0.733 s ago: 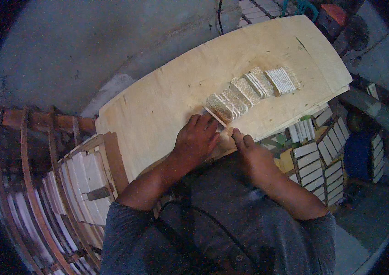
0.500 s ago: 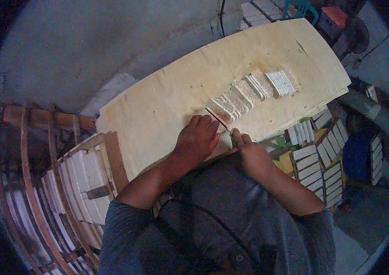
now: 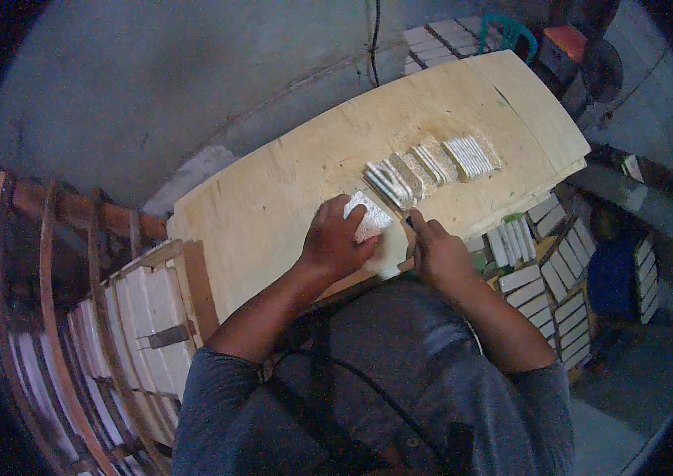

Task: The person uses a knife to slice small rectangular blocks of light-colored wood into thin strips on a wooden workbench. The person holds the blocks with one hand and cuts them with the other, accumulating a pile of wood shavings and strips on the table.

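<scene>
My left hand (image 3: 338,239) is closed over a white, mottled block of what looks like tempeh (image 3: 368,214), pressing it on the pale plywood board (image 3: 273,214). In my right hand (image 3: 441,252) is a knife (image 3: 411,223), gripped by its dark handle; its blade is hard to make out beside the block. Just beyond the block lie cut slices (image 3: 389,184), some tipped onto their sides and fanned apart. Farther right along the board are more slices (image 3: 430,163) and a neat row of thin slices (image 3: 469,157).
Wooden racks with white slabs (image 3: 142,305) stand at the left, below the board's edge. White bars in trays (image 3: 573,325) lie at the lower right, near a blue drum (image 3: 615,274). A grey wall (image 3: 193,103) runs behind the board; a teal chair (image 3: 508,32) stands at the far end.
The knife has come off the block toward me and to the right. The block's white face now shows under my left hand, and the nearest slices have spread apart. The whole view has shifted slightly.
</scene>
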The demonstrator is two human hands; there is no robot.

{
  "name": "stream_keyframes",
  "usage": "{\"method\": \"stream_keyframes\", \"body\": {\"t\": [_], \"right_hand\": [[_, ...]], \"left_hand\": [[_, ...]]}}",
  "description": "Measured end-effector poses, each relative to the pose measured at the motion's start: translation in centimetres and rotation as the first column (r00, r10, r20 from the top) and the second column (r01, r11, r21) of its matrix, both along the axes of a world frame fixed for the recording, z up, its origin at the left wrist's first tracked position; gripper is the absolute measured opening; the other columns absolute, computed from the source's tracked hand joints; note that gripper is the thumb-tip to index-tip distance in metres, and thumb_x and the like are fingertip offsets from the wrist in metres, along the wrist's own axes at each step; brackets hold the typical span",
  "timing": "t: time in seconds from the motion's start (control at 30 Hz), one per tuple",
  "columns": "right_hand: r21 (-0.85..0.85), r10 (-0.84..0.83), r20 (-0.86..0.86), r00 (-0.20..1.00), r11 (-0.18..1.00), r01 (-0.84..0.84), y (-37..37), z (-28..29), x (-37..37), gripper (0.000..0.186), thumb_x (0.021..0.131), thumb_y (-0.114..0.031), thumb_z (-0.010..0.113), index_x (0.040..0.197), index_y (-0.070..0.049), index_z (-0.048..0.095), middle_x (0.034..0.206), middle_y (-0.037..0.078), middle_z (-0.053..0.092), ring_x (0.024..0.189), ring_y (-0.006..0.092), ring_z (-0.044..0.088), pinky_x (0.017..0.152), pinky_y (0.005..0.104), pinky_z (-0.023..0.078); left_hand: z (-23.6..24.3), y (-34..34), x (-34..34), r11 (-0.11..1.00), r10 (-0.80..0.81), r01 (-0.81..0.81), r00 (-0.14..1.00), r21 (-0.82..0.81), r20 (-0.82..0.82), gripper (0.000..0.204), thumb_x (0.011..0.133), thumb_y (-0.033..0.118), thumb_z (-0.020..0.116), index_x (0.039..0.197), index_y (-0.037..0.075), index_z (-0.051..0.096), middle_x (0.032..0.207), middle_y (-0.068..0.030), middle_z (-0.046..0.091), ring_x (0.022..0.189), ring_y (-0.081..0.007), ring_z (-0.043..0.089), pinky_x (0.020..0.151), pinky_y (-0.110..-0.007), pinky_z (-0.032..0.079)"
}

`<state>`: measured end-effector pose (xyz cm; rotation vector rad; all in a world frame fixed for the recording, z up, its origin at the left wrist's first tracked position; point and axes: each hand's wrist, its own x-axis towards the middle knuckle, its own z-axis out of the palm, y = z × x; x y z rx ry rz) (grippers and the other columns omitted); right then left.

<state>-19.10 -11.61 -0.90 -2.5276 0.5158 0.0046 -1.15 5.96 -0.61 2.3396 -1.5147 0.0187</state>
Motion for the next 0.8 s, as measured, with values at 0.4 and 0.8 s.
{"method": "stream_keyframes", "body": {"t": [0.4, 0.8], "right_hand": [[-0.046, 0.116, -0.096, 0.989, 0.992, -0.120, 2.0, 3.5, -0.9, 0.070, 0.095, -0.008, 0.059, 0.159, -0.002, 0.031, 0.116, 0.027, 0.062, 0.084, 0.0424, 0.072, 0.069, 0.0520, 0.061], [-0.023, 0.159, -0.124, 0.980, 0.986, -0.163, 1.6, 0.4, 0.0, 0.065, 0.096, -0.004, 0.054, 0.157, 0.002, 0.034, 0.117, 0.028, 0.062, 0.086, 0.0441, 0.073, 0.072, 0.0516, 0.062]], "left_hand": [[1.4, -0.7, -0.5, 0.994, -0.109, 0.109, 0.994, 0.025, 0.020, 0.042, 0.086, 0.027, 0.077, 0.122, 0.008, 0.066, 0.120, -0.0167, 0.063, 0.111, -0.0376, 0.061, 0.096, -0.049, 0.054], [1.9, -0.8, -0.6, 0.986, -0.125, 0.123, 0.992, 0.111, 0.013, 0.045, 0.089, 0.026, 0.076, 0.127, 0.004, 0.064, 0.126, -0.0207, 0.062, 0.118, -0.0408, 0.060, 0.103, -0.051, 0.051]]}}
